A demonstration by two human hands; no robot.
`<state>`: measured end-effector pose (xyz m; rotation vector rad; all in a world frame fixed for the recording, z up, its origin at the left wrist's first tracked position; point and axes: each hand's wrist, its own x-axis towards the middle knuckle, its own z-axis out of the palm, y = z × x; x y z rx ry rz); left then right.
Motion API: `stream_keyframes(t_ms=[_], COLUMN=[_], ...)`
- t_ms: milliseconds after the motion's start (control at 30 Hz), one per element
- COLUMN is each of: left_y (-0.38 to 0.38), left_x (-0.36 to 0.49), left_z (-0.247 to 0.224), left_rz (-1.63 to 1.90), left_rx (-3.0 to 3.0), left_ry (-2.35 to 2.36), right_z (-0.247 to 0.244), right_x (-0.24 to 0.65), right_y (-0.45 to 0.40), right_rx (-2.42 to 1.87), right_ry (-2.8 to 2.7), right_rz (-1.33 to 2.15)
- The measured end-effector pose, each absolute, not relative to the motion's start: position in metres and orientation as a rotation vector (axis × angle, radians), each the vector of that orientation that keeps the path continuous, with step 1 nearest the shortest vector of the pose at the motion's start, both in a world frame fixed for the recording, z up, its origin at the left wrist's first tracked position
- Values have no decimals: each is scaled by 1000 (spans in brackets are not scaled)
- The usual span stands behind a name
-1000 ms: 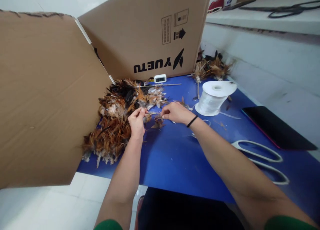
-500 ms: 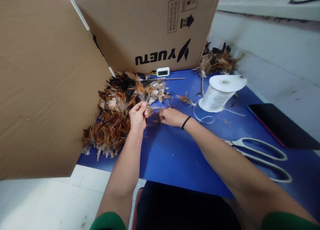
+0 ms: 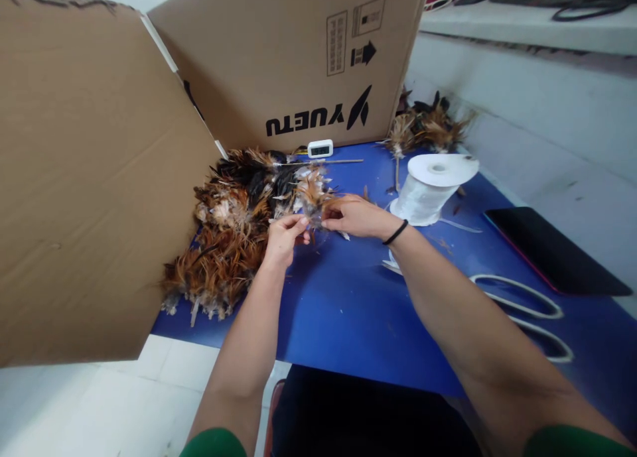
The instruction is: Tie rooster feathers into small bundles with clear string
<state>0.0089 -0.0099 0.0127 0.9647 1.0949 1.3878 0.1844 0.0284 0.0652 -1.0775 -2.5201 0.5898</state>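
Note:
Near the middle of the blue table (image 3: 343,311), my left hand (image 3: 286,238) pinches the base of a small feather tuft (image 3: 312,201). My right hand (image 3: 355,217), with a black band on the wrist, is closed on the right side of the same tuft. The two hands are a short gap apart. Brown, black and whitish feathers (image 3: 223,251) lie in a heap to the left of my left hand. A white spool of ribbon (image 3: 428,192) stands right of my right hand.
Cardboard panels (image 3: 298,59) rise at the left and back. A small white clock (image 3: 320,149) and a thin stick (image 3: 343,161) lie before them. More feathers (image 3: 428,129) are at the back right. White-handled scissors (image 3: 522,298) and a black phone (image 3: 552,248) lie at the right.
My right hand has moved slightly right and up off the table and is now at the tuft. My left hand has shifted slightly right and down. The view has shifted a little.

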Motion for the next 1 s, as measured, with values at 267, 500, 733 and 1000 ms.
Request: stream_keyframes(t_ms=[267,500,733,1000], left_y=[-6,-6,-10,-10], left_x=[10,9,11,10], left_z=[9,13,17,14], left_rz=[1493,1501,1447,1409], left_rx=[878,762,737,697], left_ry=[1083,1045,1033,977], right_z=[62,56,54,49], right_x=[186,187,180,177], right_y=[31,33,32,35], right_rx=[-1078,-1009,-1082,-1087], right_ry=[-2322,-2160,-2124,-1975], right_rz=[663,909,810,806])
